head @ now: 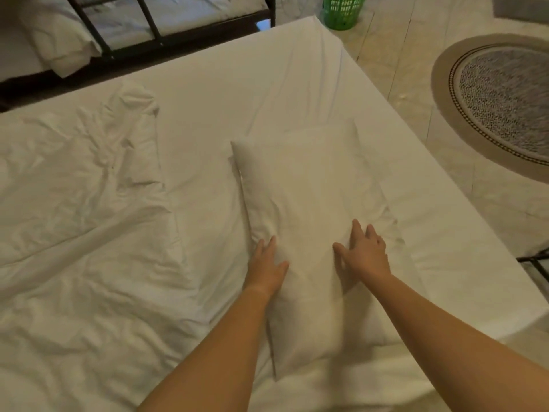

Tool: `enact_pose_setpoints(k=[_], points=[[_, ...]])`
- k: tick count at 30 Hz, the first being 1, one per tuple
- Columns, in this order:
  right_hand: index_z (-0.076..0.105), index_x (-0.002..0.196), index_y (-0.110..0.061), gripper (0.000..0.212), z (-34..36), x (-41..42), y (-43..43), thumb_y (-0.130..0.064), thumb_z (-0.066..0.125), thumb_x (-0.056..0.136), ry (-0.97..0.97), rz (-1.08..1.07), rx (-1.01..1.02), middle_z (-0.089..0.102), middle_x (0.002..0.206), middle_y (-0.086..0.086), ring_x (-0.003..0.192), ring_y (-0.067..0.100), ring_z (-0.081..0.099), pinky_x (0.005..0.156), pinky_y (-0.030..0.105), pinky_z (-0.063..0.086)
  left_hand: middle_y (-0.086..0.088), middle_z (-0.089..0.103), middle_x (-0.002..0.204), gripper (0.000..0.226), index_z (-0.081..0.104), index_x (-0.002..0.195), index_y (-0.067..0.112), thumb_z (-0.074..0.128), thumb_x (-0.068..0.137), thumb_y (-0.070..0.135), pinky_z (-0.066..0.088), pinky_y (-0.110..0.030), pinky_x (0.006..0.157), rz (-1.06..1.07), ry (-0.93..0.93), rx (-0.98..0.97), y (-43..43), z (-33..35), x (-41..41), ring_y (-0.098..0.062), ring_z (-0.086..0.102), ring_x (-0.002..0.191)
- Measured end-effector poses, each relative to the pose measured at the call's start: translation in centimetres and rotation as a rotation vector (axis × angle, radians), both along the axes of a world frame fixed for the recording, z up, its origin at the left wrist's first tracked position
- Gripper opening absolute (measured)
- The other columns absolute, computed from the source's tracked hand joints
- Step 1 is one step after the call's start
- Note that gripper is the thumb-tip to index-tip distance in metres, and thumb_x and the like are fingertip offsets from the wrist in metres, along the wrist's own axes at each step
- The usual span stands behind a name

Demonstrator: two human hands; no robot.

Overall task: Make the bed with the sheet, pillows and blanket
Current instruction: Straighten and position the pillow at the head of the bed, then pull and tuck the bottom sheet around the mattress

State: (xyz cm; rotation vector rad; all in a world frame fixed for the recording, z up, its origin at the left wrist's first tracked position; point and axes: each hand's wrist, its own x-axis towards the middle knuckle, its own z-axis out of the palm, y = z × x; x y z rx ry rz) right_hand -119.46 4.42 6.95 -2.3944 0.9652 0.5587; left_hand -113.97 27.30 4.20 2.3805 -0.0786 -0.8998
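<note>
Your forearms come in from the bottom edge, so they're closest. Far left, the rumpled white blanket is bunched on the bed, with another dark metal-framed bed behind it. Next is your left hand, fingers straight and flat against the left side of the white pillow. That pillow lies lengthwise on the sheet, over on the right half of the mattress. Your right hand rests on top of the pillow, fingers spread loose, not gripping anything. Past the bed's right edge there's a green basket and a round rug on the tile floor.
</note>
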Motion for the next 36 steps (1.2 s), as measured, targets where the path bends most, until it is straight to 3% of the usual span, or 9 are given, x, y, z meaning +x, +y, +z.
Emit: enact_pose_setpoints(k=[6,11,16,23,36], points=[[0.027,0.155,-0.028,0.073,0.9,-1.1,2.9,-0.053,0.059,0.095,-0.052,0.02,-0.017,0.02,0.165,0.014,0.147,0.041,0.022,0.115,0.052,0.032,-0.006,0.016,0.172,0.072,0.024,0.165,0.028,0.059,0.103,0.04,0.023,-0.033,0.125,0.068,-0.054,-0.061,4.0,1.7,-0.1,-0.026,0.024,0.156],[0.03,0.158,-0.024,0.073,1.9,-2.2,8.6,-0.049,0.061,0.096,-0.103,0.023,-0.012,0.026,0.163,0.012,0.146,0.039,0.026,0.114,0.051,0.033,-0.005,0.019,0.172,0.065,0.031,0.163,0.025,0.055,0.105,0.043,0.024,-0.042,0.127,0.147,-0.064,-0.088,10.9,2.4,-1.8,-0.028,0.021,0.156],[0.034,0.158,-0.025,0.075,2.3,-4.2,16.6,-0.052,0.061,0.094,-0.157,0.046,0.031,0.036,0.158,0.014,0.141,0.038,0.038,0.112,0.051,0.04,-0.003,0.022,0.17,0.059,0.038,0.16,0.023,0.054,0.106,0.041,0.025,-0.039,0.126,0.201,-0.076,-0.067,20.5,2.8,-4.1,-0.024,0.023,0.156],[0.037,0.157,-0.017,0.078,3.5,-8.8,30.0,-0.049,0.067,0.092,-0.188,0.107,0.064,0.046,0.151,0.02,0.138,0.039,0.043,0.114,0.047,0.037,-0.006,0.025,0.169,0.059,0.039,0.159,0.022,0.054,0.106,0.042,0.027,-0.04,0.125,0.214,-0.103,-0.024,36.5,4.3,-8.3,-0.026,0.026,0.155],[0.035,0.158,-0.018,0.077,3.9,-17.8,50.8,-0.05,0.065,0.094,-0.153,0.208,0.145,0.042,0.156,0.015,0.143,0.033,0.041,0.115,0.045,0.036,-0.008,0.029,0.167,0.06,0.038,0.16,0.02,0.051,0.106,0.044,0.029,-0.042,0.124,0.39,-0.064,0.106,61.7,4.7,-19.6,-0.028,0.031,0.152]])
